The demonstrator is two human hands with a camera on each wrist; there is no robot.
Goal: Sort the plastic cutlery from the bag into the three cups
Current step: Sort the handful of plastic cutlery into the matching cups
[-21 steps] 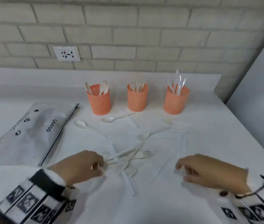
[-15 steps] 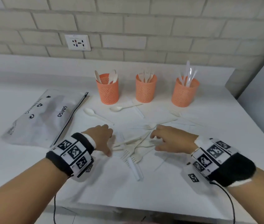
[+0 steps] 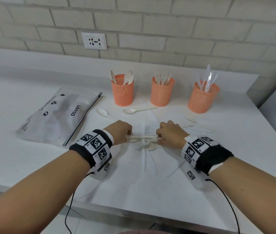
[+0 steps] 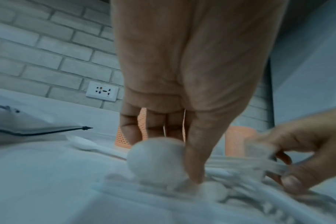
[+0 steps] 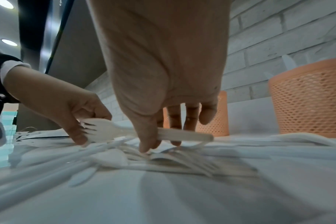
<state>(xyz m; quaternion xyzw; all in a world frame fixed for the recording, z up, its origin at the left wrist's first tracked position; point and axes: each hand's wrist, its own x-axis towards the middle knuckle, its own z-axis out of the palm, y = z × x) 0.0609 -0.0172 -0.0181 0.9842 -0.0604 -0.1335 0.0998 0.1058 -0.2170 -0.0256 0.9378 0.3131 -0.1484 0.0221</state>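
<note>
Three orange mesh cups stand at the back: the left cup (image 3: 122, 92) holds spoons, the middle cup (image 3: 162, 92) forks, the right cup (image 3: 203, 97) clear knives. A pile of white cutlery (image 3: 149, 146) lies in the middle of the counter. Over it a white fork (image 3: 144, 136) lies level between both hands. My left hand (image 3: 128, 133) pinches its head (image 5: 100, 128). My right hand (image 3: 159, 137) pinches its handle (image 5: 182, 136) between thumb and fingers. The grey zip bag (image 3: 57, 115) lies flat on the left.
Two loose spoons (image 3: 103, 113) (image 3: 137, 110) lie in front of the left and middle cups. A fork (image 3: 191, 119) lies near the right cup. Clear knives (image 3: 149, 162) spread toward me from the pile. The counter's front edge (image 3: 133, 208) is close below my forearms.
Both hands have moved in from the sides to the pile and taken hold of one fork, which now spans the gap between them. The head view has tilted down.
</note>
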